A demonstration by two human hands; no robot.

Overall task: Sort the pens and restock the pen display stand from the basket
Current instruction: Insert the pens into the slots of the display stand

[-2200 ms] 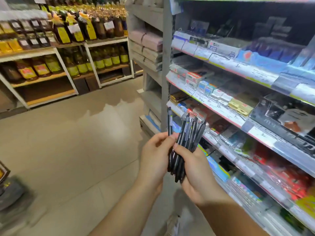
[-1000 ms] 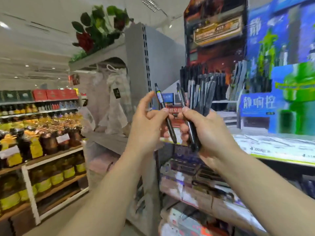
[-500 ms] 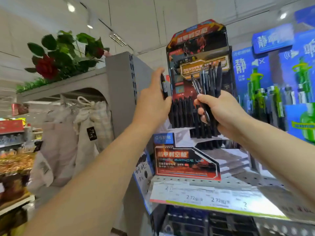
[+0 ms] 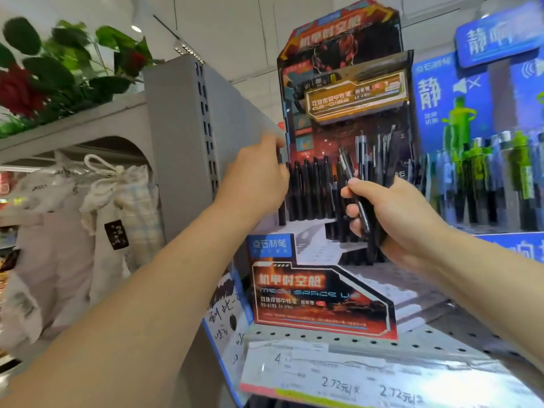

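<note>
Right hand (image 4: 394, 219) grips a bundle of slim black plastic pens (image 4: 363, 184); left hand (image 4: 256, 184) pinches one pen at the cardboard stand (image 4: 321, 301). Light, stiff, slippery: hold mid-barrel.

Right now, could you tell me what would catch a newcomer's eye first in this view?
Probably the tall red and black pen display stand in the centre, with black pens standing in its back row. In front of it, the right hand grips a bundle of black pens, while the left hand holds a single pen at the stand's left edge. Red artificial flowers sit top left.
</note>
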